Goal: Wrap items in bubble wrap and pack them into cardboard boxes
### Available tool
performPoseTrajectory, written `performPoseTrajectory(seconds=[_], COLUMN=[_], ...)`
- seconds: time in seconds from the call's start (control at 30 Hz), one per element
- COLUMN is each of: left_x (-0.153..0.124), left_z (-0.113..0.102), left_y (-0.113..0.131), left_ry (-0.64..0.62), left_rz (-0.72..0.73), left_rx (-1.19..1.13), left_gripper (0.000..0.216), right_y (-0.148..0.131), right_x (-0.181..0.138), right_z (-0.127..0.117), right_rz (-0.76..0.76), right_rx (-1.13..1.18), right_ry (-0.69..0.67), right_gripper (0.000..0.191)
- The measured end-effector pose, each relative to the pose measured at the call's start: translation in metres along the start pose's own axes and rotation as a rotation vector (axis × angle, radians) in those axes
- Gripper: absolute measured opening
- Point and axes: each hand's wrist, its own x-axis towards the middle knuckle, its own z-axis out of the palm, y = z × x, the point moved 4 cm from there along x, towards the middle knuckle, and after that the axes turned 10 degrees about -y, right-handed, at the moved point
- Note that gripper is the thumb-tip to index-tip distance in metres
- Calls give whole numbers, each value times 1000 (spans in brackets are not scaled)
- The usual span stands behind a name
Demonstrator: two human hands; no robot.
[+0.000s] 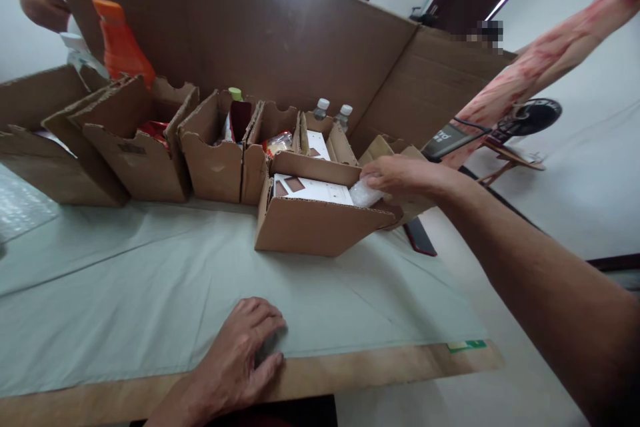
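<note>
My right hand (400,177) reaches over the right end of a small cardboard box (315,230), its fingers closed on a crumpled, clear bubble-wrapped thing (365,193); what the wrap covers is not plain. Beside the wrap in that box lies a white carton (315,191) with brown squares printed on it. My left hand (243,347) rests on the pale green cloth (165,293) near the table's front edge, fingers loosely bent and the thumb apart, holding nothing.
Several open cardboard bins (135,167) stand in a row behind, with packets inside. An orange bottle (120,47) and two white-capped bottles (321,107) stand near a tall cardboard panel (250,33). A dark phone-like slab (420,238) lies right. Sheet bubble wrap (25,203) lies left. People's arms (560,53) show behind.
</note>
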Motion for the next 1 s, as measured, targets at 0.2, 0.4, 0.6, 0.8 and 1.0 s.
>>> performPoseTrajectory(seconds=[0.2,0.4,0.6,0.8,1.0], left_x=[2,2,1,-2,-22], left_z=[-2,-1,-2,1,-36], left_y=[1,0,-2,-4,-13], left_ry=[-5,-13,5,86,413], left_rz=[-10,-4,-8,45,-184], left_rx=[33,21,45,35,-64], left_gripper=[34,35,34,30,35], right_y=[-5,2,-9,-3,35], right_x=[-6,-13,5,-18,-97], right_z=[19,18,31,26,74], right_rz=[24,-10,-44,-72,41], right_rx=[75,175,175,276,727], right_ry=[103,263,273,324,942], right_gripper=[27,23,23,23,23])
